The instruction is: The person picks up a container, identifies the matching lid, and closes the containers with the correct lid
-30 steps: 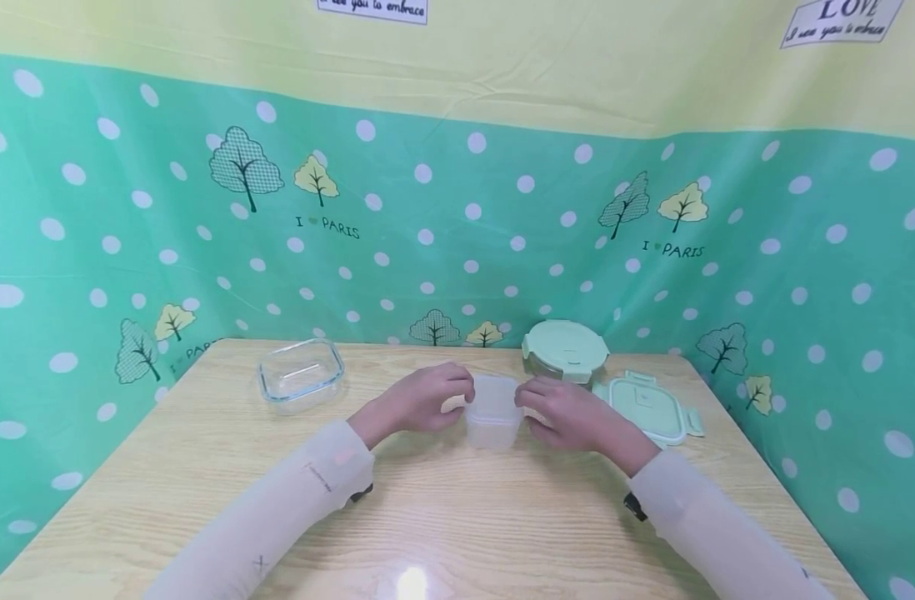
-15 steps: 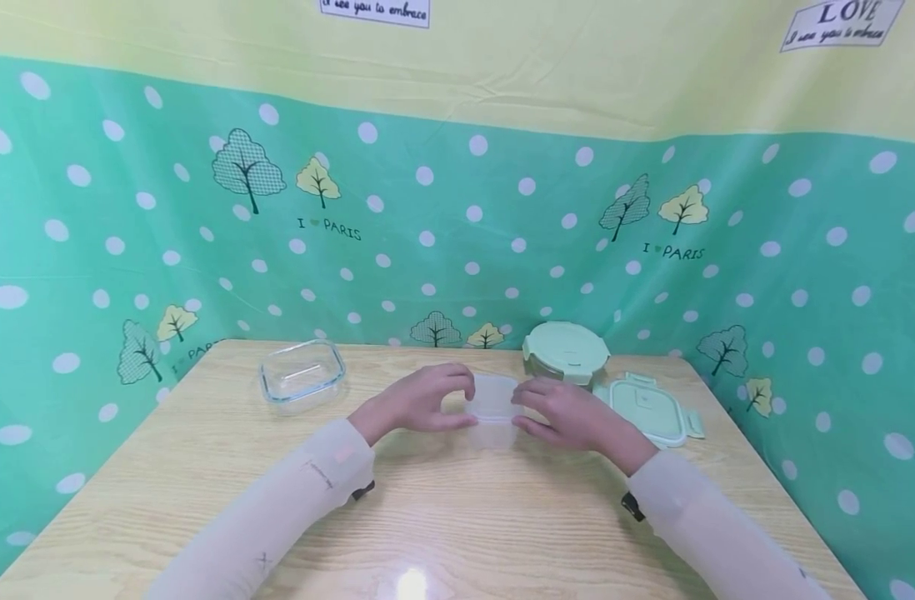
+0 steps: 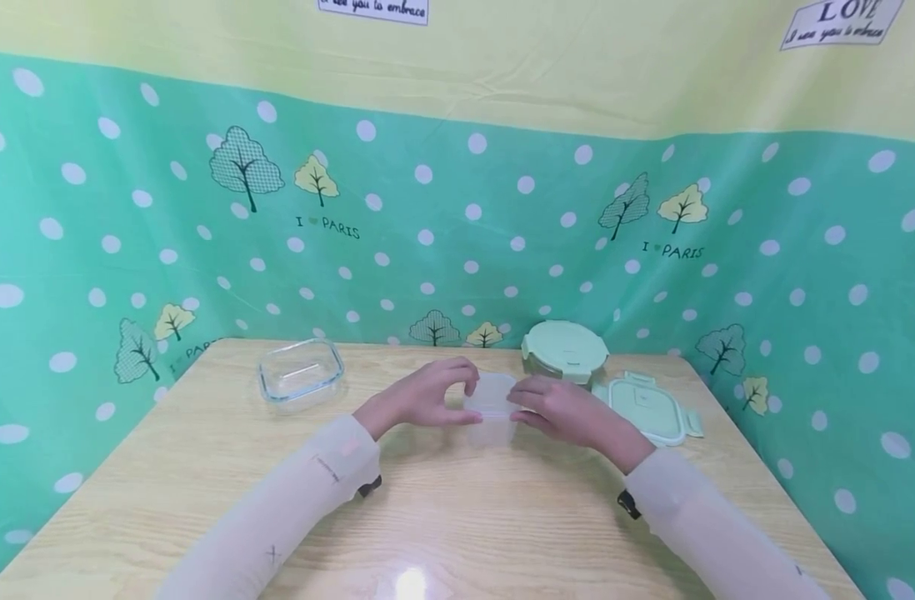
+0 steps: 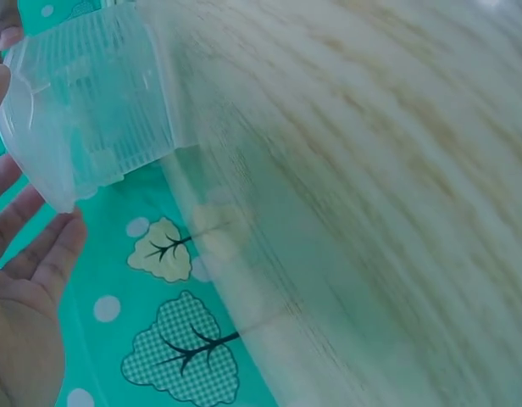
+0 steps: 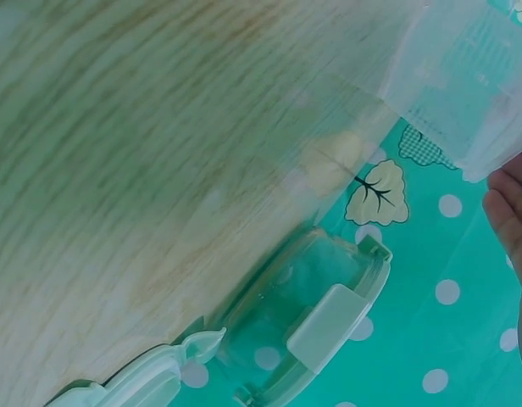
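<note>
A small translucent plastic food container (image 3: 492,429) stands at the middle of the table, between both hands. My left hand (image 3: 422,398) holds its left side, thumb at the near edge of the top and fingers toward the far corner. On the opposite side my right hand (image 3: 566,411) holds it in the same way. In the left wrist view, fingertips of the left hand (image 4: 28,292) touch the rim of the ribbed container (image 4: 91,102). The right wrist view catches the right hand (image 5: 517,216) at the container's rim (image 5: 464,76). Whether a lid covers the top is hard to tell.
A rectangular glass container (image 3: 302,377) without a lid stands at the back left. Behind my right hand is a round glass container with a pale green lid (image 3: 566,348). A loose rectangular green lid (image 3: 645,408) lies to the right. A patterned cloth (image 3: 457,208) hangs behind the table.
Both thumbs have risen from beside the container to its near top edge. The left hand has shifted slightly up and to the right; the container stays about where it was.
</note>
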The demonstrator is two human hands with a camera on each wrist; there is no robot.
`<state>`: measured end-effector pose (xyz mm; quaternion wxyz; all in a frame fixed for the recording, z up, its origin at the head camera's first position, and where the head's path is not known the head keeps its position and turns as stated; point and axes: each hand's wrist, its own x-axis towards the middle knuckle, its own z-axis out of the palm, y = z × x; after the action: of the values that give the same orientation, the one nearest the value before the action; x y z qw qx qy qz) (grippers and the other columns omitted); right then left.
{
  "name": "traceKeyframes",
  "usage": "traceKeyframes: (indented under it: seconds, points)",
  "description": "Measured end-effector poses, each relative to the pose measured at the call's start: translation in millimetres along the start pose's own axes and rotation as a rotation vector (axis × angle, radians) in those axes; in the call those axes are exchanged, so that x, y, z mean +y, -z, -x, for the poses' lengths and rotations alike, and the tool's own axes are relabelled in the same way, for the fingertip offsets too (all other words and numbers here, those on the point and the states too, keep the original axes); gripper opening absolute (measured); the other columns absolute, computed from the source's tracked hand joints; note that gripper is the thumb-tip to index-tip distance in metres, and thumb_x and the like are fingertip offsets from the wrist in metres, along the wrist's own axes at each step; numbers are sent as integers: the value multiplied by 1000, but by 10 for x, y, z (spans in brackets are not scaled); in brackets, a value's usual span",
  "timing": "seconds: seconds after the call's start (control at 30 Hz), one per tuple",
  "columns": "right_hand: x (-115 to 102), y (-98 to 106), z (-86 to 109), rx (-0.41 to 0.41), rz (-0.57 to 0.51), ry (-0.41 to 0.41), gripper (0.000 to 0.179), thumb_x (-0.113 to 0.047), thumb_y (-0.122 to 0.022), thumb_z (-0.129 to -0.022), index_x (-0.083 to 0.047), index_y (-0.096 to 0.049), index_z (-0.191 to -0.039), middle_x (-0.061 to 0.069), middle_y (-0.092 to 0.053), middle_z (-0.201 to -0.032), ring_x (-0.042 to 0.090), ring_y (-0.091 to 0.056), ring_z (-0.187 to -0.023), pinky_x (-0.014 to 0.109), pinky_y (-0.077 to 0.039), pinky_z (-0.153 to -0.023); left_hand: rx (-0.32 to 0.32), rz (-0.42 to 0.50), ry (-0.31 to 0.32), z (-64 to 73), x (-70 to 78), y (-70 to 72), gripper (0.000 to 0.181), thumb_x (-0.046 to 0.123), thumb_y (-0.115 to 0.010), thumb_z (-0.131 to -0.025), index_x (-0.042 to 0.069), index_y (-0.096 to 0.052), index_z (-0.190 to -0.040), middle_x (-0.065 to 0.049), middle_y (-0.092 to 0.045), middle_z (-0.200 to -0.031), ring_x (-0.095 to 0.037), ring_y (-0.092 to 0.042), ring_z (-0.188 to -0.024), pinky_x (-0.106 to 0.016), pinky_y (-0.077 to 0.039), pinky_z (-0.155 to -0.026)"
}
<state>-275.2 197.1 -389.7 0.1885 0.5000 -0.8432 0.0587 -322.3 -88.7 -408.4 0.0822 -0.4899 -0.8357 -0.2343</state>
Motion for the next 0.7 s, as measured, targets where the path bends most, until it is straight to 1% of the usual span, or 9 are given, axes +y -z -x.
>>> traceKeyframes:
  seconds: [0.17,0.33,0.43,0.53,0.7]
  points:
    - [-7,-19,6,33,36,39,28,-22,-79,-91,-6,-76,-114,8,-74,-111,22,-70,-106,33,-60,-91,5,22,-4,6,12,8,34,46,-78,-88,21,-55,-94,7,-60,-114,-11,-59,-110,-31,-52,-98]
    - [-24,-31,30,63,50,64,29,-22,-82,-88,-5,-76,-112,8,-74,-110,22,-71,-105,33,-60,-90,13,5,-30,14,24,-8,35,47,-78,-88,21,-56,-94,7,-61,-114,-11,-59,-110,-29,-52,-97]
    - [-37,-30,35,62,53,65,29,-22,-82,-88,-5,-76,-111,8,-75,-111,22,-71,-105,33,-60,-90,24,-12,-44,25,27,-19,36,46,-79,-87,20,-56,-94,6,-60,-112,-11,-58,-108,-28,-51,-97]
    - [-47,-30,39,56,55,65,28,-22,-82,-88,-6,-76,-111,8,-74,-111,22,-71,-105,34,-61,-89,24,-18,-45,39,34,-23,35,45,-81,-86,20,-56,-93,7,-60,-111,-11,-58,-108,-29,-51,-98]
    - [-59,-30,55,40,48,51,27,-23,-80,-90,-7,-76,-111,8,-74,-111,22,-71,-105,35,-61,-89,3,-16,-28,48,47,-25,36,45,-81,-86,20,-56,-93,9,-58,-111,-10,-56,-108,-29,-51,-97]
